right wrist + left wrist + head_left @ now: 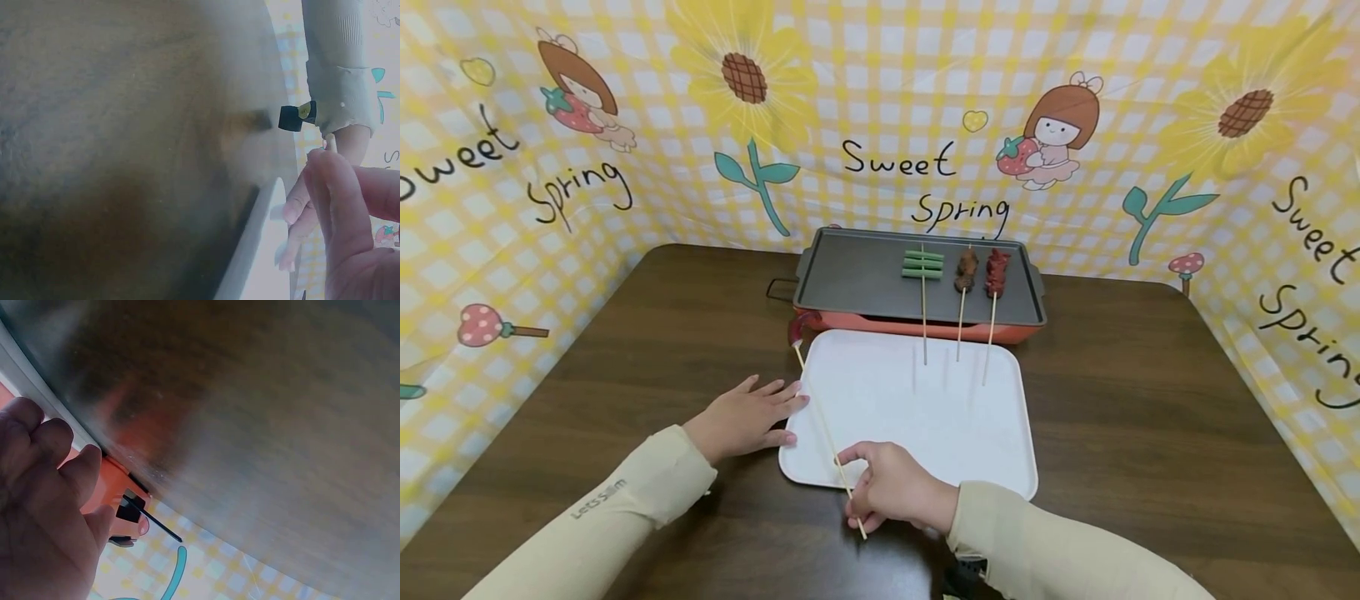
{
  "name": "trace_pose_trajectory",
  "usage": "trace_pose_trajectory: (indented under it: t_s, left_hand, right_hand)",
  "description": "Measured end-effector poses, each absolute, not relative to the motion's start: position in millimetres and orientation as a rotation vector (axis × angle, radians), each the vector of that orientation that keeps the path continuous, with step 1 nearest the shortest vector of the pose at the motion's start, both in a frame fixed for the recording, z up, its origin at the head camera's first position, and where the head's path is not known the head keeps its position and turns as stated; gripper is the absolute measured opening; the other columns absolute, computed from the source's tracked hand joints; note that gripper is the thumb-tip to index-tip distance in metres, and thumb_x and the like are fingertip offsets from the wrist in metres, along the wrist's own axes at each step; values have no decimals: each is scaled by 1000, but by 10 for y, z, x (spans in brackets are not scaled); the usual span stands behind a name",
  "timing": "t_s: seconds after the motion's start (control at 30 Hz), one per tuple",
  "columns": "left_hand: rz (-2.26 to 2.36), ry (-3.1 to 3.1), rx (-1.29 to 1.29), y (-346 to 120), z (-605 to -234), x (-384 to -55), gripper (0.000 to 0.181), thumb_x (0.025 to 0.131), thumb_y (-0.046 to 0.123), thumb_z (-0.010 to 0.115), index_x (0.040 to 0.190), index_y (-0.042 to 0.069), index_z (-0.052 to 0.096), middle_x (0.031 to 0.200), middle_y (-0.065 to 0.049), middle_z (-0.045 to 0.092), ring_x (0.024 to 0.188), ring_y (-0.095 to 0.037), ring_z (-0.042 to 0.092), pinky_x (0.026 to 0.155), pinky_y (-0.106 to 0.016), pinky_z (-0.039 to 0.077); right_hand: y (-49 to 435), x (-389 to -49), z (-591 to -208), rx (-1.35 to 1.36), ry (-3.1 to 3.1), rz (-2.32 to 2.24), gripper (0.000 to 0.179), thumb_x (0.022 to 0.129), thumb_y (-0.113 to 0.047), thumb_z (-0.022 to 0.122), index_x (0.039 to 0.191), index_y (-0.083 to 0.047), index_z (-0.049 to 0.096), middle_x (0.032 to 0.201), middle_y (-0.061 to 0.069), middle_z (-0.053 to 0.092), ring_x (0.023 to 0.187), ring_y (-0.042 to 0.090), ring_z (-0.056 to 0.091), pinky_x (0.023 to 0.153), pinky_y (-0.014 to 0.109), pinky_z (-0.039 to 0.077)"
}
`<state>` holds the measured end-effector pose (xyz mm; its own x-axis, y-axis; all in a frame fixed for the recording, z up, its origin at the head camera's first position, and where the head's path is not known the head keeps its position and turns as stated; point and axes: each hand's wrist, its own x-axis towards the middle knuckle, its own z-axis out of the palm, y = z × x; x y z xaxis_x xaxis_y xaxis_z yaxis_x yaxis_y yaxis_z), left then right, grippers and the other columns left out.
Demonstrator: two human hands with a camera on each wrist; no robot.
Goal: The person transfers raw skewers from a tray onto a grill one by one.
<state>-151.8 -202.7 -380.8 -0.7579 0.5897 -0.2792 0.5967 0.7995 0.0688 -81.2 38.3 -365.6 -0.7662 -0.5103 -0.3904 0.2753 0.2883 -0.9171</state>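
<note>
My right hand (891, 483) pinches the lower part of a thin wooden skewer (822, 412) over the tray's front left. A curved dark red piece (797, 330) is on the skewer's far end, by the tray's back left corner. In the right wrist view the skewer's blunt end (331, 144) pokes out past my fingertips. My left hand (748, 418) lies with fingers spread at the left rim of the white tray (917, 425). In the left wrist view, the left hand (47, 500) has its fingers loosely bent beside the tray's edge.
Behind the tray stands a dark griddle (857, 275) on an orange base. Across its right side lie a skewer of green pieces (922, 265), a brown meat skewer (967, 271) and a red meat skewer (997, 273), sticks overhanging the tray. A checked cloth (880, 100) backs the table.
</note>
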Motion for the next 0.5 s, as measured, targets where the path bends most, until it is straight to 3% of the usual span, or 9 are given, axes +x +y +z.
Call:
trace_pose_trajectory:
  t_s: [0.5]
  left_hand:
    - [-4,2692,904,-2009,-3771,-1496,62,94,43,57,143,7,48,150,-18,41,137,-40,39,109,-63,26]
  right_hand:
    - [440,-955,-3467,-298,1988,-1434,56,75,21,62,128,4,56,64,16,66,51,14,60,48,31,55]
